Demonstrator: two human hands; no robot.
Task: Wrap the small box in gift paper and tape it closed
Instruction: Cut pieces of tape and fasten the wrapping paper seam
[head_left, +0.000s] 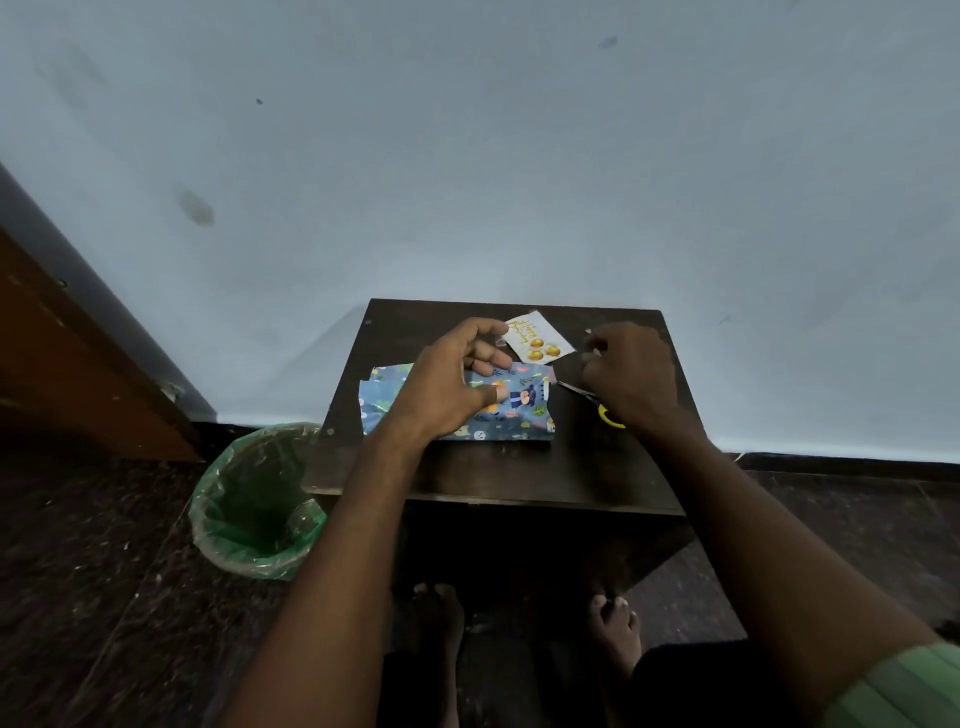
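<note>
Blue gift paper (519, 415) with cartoon prints lies folded over the small box in the middle of the dark table (519, 478); the box itself is hidden under the paper. My left hand (452, 384) grips the wrapped box from above, with the thumb pressing the paper's top and the fingers over its far edge. My right hand (628, 374) hovers just right of the box with its fingertips pinched on a small clear piece of tape (588, 331).
A white card with gold balls (540, 340) lies at the table's back. Scissors with yellow handles (597, 405) lie under my right hand. A bin with a green liner (254, 499) stands on the floor to the left. My bare feet are under the table.
</note>
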